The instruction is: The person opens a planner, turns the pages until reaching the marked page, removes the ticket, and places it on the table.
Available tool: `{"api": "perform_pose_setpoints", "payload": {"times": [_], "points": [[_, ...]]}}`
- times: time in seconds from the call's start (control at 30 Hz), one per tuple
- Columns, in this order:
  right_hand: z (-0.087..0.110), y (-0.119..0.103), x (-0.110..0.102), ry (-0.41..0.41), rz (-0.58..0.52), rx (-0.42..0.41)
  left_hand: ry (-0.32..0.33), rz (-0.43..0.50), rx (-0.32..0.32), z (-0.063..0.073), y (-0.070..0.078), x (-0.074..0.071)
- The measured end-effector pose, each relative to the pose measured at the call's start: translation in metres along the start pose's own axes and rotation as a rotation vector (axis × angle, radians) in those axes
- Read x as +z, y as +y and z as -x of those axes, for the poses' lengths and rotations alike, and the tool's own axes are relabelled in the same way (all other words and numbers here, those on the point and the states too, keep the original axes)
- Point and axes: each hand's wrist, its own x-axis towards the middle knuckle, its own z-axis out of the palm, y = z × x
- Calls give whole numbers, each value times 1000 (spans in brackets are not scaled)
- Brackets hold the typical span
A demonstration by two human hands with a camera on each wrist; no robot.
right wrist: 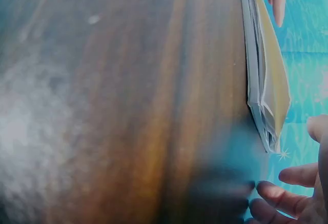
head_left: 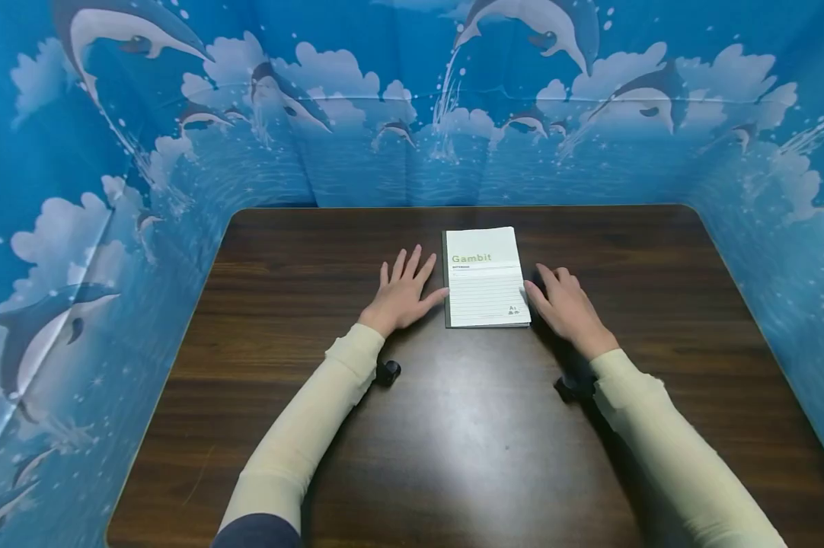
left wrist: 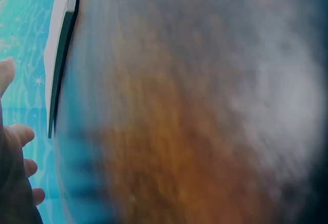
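We see both hands open beside the notebook point(head_left: 487, 297), and neither has hold of anything. The left hand point(head_left: 400, 301) lies to the left of the notebook, its fingers straight and spread wide, with the thumb reaching out to the notebook's left edge; we cannot tell whether the thumb touches it. The right hand point(head_left: 568, 308) is to the right of the notebook, its fingers relaxed, slightly bent and closer together, its thumb tip right by the notebook's right edge; here too we cannot tell if there is contact. On the notebook's pale cover we read "Gambit" in green, with "NOTEBOOK" in small dark letters beneath it, then ruled lines; the small mark at the lower right corner is too fine for us to read fully. A dark strip runs down the notebook's left side, and from the right wrist we see its leaves gaping a little at one corner. Under the notebook we have a dark, wood-grained bench point(head_left: 494, 441), glossy with reflected light on the near side of the notebook. Beyond the notebook, and around the bench, hangs a blue backdrop point(head_left: 357, 167) printed with dolphins point(head_left: 542, 30), clouds and water.
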Motion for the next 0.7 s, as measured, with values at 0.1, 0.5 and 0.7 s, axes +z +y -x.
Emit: {"api": "perform_pose_setpoints", "payload": {"times": [0.1,0.5,0.7], "points": [[-1,-1,-3,-42,-31,8,-30,22,-3,-1,1,0],[-5,-7,-5,-136,-99,-3,-155,54,-7,-8,1,4],[-7,-11,-2,-144,-96,-17,-194,47,2,-8,2,3]]}}
